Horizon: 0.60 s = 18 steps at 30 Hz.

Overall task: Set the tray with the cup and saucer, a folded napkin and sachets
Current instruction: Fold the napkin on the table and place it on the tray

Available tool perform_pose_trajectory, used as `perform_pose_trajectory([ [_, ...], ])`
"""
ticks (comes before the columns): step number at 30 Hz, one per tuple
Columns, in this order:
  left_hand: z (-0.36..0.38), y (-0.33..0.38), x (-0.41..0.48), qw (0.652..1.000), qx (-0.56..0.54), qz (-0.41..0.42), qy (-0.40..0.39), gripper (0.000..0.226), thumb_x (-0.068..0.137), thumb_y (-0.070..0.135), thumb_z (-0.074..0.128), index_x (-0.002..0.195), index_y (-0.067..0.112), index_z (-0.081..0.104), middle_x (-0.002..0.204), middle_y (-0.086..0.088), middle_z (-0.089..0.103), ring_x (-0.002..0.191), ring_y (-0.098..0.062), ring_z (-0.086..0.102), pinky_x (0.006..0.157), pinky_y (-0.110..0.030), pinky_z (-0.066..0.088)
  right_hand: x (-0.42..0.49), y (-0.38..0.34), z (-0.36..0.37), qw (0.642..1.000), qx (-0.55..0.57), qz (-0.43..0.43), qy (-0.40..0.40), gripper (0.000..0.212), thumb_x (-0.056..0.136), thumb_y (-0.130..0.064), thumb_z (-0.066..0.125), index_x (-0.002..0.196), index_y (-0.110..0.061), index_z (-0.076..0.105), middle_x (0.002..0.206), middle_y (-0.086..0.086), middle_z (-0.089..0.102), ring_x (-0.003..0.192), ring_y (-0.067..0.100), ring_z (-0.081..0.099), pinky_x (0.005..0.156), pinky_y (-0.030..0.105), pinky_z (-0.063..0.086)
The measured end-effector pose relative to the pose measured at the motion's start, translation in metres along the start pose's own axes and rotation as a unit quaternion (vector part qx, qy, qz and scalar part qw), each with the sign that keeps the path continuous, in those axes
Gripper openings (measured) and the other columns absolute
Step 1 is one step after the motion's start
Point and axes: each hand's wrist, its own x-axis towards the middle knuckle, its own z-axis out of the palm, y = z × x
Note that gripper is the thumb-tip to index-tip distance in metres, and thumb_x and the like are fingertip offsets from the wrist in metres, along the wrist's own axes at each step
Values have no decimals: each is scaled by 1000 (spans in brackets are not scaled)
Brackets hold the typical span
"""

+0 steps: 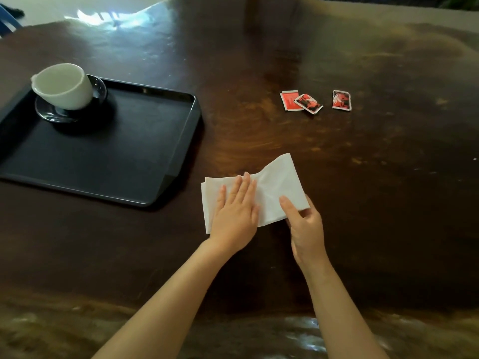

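A white paper napkin (277,185) lies on the dark wooden table, right of a black tray (160,156). My left hand (234,211) presses flat on the napkin's left half, fingers spread. My right hand (304,224) pinches the napkin's near right corner, and that right half is lifted and curled. A white cup (64,86) stands on a dark saucer (51,115) in the tray's far left corner. Three red sachets (308,102) lie on the table beyond the napkin, two overlapping and one (341,100) apart to the right.
The tray's near and right parts hold nothing. The dark wooden table (388,177) stretches wide to the right and behind the sachets. A blue chair part (7,19) shows at the far left edge.
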Motion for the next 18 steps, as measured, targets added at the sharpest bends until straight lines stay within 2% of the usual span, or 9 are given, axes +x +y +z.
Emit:
perform_pose_trajectory([
  [2, -19, -9, -8, 995, -64, -9, 81, 52, 97, 19, 29, 146, 18, 12, 156, 0, 7, 141, -8, -4, 115, -30, -5, -5, 4, 5, 1000, 13, -5, -12, 15, 85, -31, 61, 95, -40, 68, 101, -14, 71, 101, 8, 64, 89, 33, 51],
  [4, -30, -24, -25, 983, -41, -49, 171, 53, 94, 7, 38, 144, 14, 22, 154, -2, 17, 141, -10, 4, 116, -31, 2, -9, 6, 11, 999, -6, -23, -26, 28, 84, -43, 55, 110, -34, 62, 103, -18, 69, 104, 6, 63, 88, 27, 52],
  [6, -32, -35, -43, 979, -48, -110, 162, 55, 94, 12, 43, 144, 15, 22, 155, -3, 17, 142, -12, 4, 116, -32, 4, -11, 6, 18, 995, -56, -60, -55, 52, 81, -52, 51, 128, -29, 51, 106, -26, 65, 104, -3, 59, 82, 15, 50],
  [8, -25, -39, -53, 979, -71, -148, 123, 56, 94, 23, 44, 145, 17, 20, 155, -1, 18, 143, -13, 5, 116, -32, 3, -14, 5, 28, 980, -130, -113, -96, 54, 85, -54, 46, 136, -39, 36, 124, -32, 52, 112, -14, 48, 84, 4, 42],
  [9, -21, -40, -55, 978, -80, -151, 116, 56, 95, 26, 43, 145, 18, 19, 155, 1, 19, 143, -12, 6, 117, -32, 3, -16, 4, 33, 970, -167, -136, -117, 50, 87, -53, 44, 135, -49, 30, 136, -30, 41, 122, -14, 39, 90, 3, 38],
  [11, -17, -42, -56, 978, -91, -143, 122, 55, 95, 28, 41, 145, 18, 20, 154, 1, 20, 142, -10, 6, 117, -32, 3, -18, 6, 44, 943, -237, -176, -155, 46, 92, -48, 40, 133, -57, 23, 146, -33, 24, 135, -9, 22, 106, 13, 30],
  [13, -14, -43, -57, 977, -92, -135, 136, 53, 96, 28, 39, 144, 16, 22, 154, 1, 23, 141, -8, 5, 117, -32, 3, -19, 14, 53, 911, -306, -217, -171, 46, 95, -41, 37, 138, -47, 20, 146, -34, 16, 140, -5, 11, 115, 26, 18],
  [15, -13, -44, -58, 976, -95, -130, 146, 51, 96, 26, 39, 143, 16, 25, 152, 0, 26, 139, -7, 6, 117, -32, 4, -20, 22, 60, 887, -355, -241, -171, 46, 97, -38, 33, 140, -38, 18, 149, -25, 15, 141, -3, 5, 117, 30, 8],
  [18, -15, -44, -58, 972, -126, -132, 145, 50, 96, 25, 37, 144, 18, 22, 151, 6, 25, 139, -4, 7, 117, -30, 2, -19, 30, 67, 857, -411, -258, -174, 47, 98, -42, 28, 142, -35, 14, 153, -14, 16, 143, 1, 2, 117, 33, 1],
])
